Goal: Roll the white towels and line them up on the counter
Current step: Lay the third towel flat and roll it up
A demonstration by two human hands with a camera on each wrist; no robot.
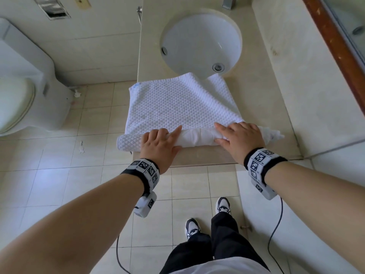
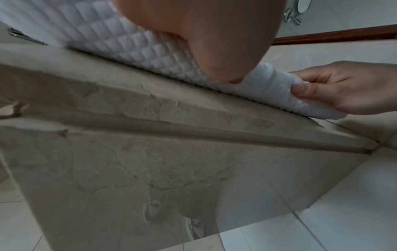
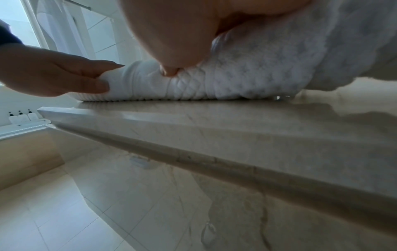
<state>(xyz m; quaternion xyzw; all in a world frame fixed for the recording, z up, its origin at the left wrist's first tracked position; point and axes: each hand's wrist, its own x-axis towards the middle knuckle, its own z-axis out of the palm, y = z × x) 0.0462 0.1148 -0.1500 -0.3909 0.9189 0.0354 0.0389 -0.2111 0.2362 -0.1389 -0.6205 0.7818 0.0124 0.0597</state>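
Note:
A white waffle-weave towel (image 1: 177, 103) lies spread on the beige stone counter (image 1: 262, 99), its far edge reaching the sink's rim. Its near edge is rolled into a thick roll (image 1: 195, 138) along the counter's front edge. My left hand (image 1: 160, 142) grips the left part of the roll, whose end hangs past the counter's left side. My right hand (image 1: 240, 136) grips the right part. In the left wrist view the right hand (image 2: 343, 90) pinches the roll (image 2: 268, 84) between thumb and fingers. In the right wrist view the left hand (image 3: 53, 74) holds the roll (image 3: 139, 81) the same way.
A round white sink (image 1: 199, 42) is set into the counter behind the towel. A toilet (image 1: 23, 86) stands at the left over a tiled floor (image 1: 59, 165). A wood-framed mirror (image 1: 335, 46) runs along the right. Small bottles (image 3: 20, 117) sit on a distant ledge.

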